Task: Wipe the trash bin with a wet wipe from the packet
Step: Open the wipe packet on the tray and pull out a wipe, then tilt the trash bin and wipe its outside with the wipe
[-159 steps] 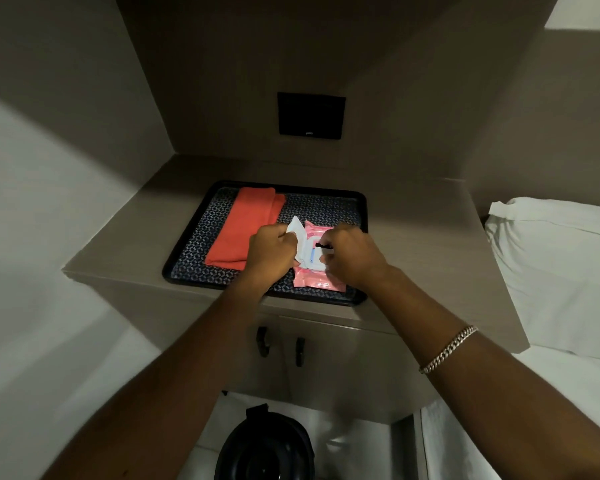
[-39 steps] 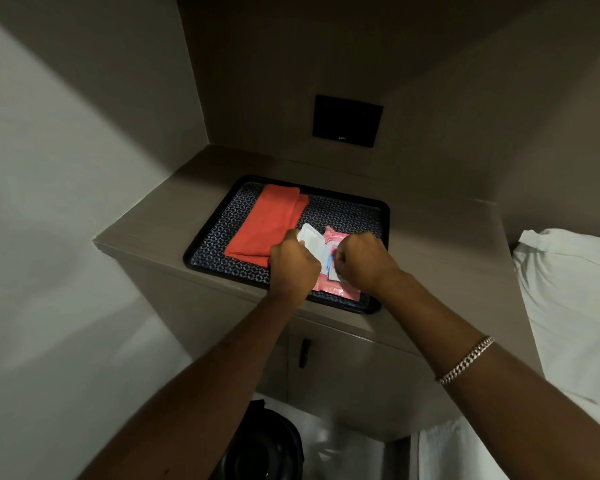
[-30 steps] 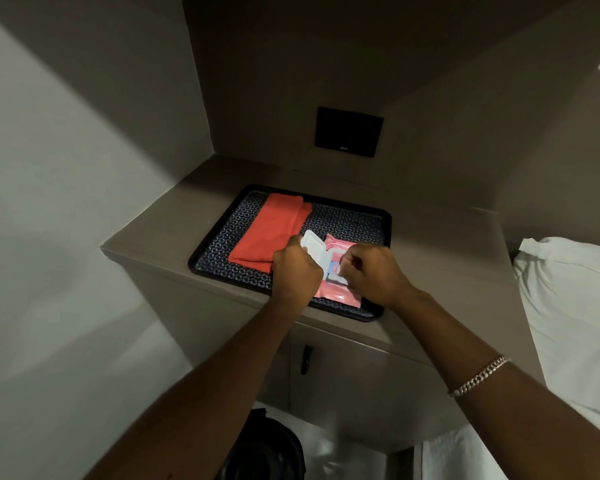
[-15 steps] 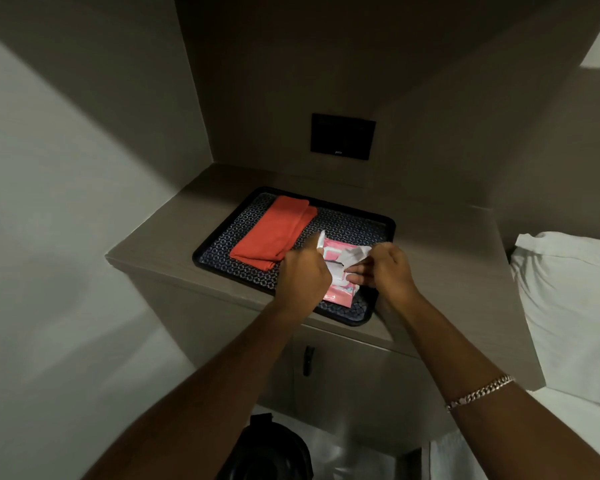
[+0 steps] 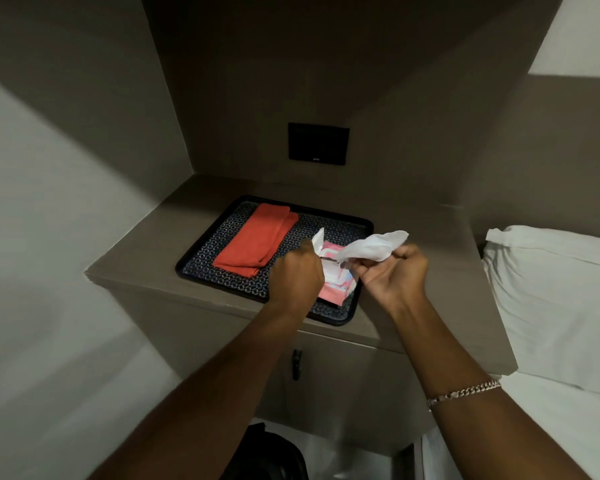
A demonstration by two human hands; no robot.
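Note:
The pink wet-wipe packet lies on the front right of a black patterned tray, its white lid flap raised. My left hand presses down on the packet's left side. My right hand pinches a white wet wipe, which is drawn up and to the right; its lower end still reaches the packet's opening. The black trash bin stands on the floor below the cabinet, partly hidden by my left forearm and cut off by the frame's lower edge.
A folded orange cloth lies on the tray's left half. The tray rests on a beige cabinet top in a wall niche with a dark wall panel. A white pillow and bed are at the right.
My right hand has pulled a wipe up and rightward out of the packet. Earlier both hands worked at the packet's lid. The view has shifted slightly.

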